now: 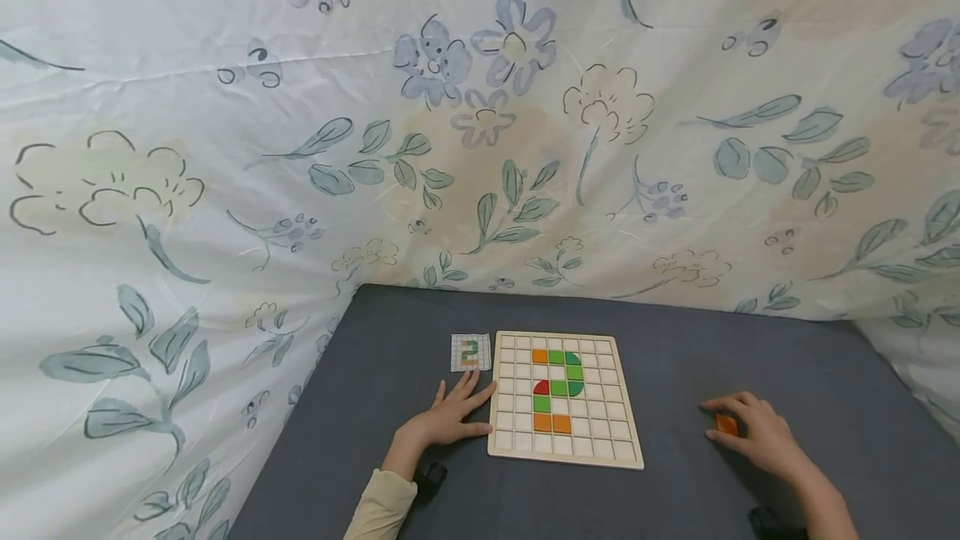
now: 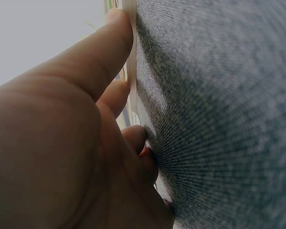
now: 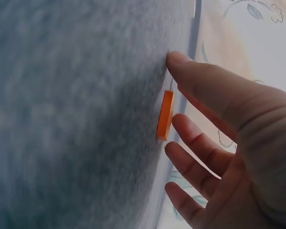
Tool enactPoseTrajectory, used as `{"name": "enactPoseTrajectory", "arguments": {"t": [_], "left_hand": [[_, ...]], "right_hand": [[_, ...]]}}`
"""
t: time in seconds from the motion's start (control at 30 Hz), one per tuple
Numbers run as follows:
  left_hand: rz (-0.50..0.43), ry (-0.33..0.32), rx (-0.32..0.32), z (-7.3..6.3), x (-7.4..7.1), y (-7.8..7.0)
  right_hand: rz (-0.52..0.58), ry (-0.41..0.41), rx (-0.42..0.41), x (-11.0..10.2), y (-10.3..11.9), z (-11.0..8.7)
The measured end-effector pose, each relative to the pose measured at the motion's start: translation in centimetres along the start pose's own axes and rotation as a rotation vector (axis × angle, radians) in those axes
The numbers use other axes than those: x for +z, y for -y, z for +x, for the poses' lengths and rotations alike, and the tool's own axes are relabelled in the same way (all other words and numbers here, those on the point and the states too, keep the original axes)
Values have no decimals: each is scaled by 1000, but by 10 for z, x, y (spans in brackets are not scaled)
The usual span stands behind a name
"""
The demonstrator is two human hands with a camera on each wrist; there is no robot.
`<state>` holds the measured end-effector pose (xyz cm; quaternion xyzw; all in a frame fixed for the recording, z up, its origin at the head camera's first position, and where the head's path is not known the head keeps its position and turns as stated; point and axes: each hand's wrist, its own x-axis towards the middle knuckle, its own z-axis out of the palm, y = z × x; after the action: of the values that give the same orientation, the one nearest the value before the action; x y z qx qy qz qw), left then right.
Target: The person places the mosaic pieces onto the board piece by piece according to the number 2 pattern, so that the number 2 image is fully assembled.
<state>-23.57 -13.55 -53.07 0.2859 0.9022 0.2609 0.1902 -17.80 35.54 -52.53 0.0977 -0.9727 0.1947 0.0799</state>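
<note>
My left hand lies with fingers spread at the left side of a light wooden grid board. Its thumb and index finger touch the board's edge, while another fingertip reaches the lower edge of a small pattern card. Colored tiles on the board, among them a green tile and a red rounded tile, form a figure like a 2. Off to the right, my right hand is low over the table around an orange square tile. Its thumb and fingers stand apart on either side of that tile.
A dark grey cloth-covered table lies under everything. Behind it and along the left side hangs a floral curtain. Black wrist straps, one of them a left strap, sit on both wrists.
</note>
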Motion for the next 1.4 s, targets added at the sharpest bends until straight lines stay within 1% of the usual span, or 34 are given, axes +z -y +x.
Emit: {"name": "enactPoseTrajectory", "arguments": {"t": [0.23,0.57,0.77,0.87,0.9,1.07,1.17,1.4], "left_hand": [[2,8,-12,0,-1,-2],[1,1,-17,0,-2,-4],[0,-4,-15,-1,-2,-4],[-1,-3,-19,0,-2,-4],[1,-11,-15,1,0,-1],[0,-13,-11,1,0,0],[2,-5,-7,-1,-2,-3],[-1,-5,-10,-2,-4,-6]], "right_hand": [[27,68,64,-3,-9,-5],[61,97,107,-7,-17,-11],[49,99,115,-10,-20,-12],[53,114,128,-12,-21,-12],[56,119,132,-12,-22,-12],[73,136,143,-14,-26,-10],[73,137,148,-14,-26,-11],[60,113,115,-15,-22,-10]]}}
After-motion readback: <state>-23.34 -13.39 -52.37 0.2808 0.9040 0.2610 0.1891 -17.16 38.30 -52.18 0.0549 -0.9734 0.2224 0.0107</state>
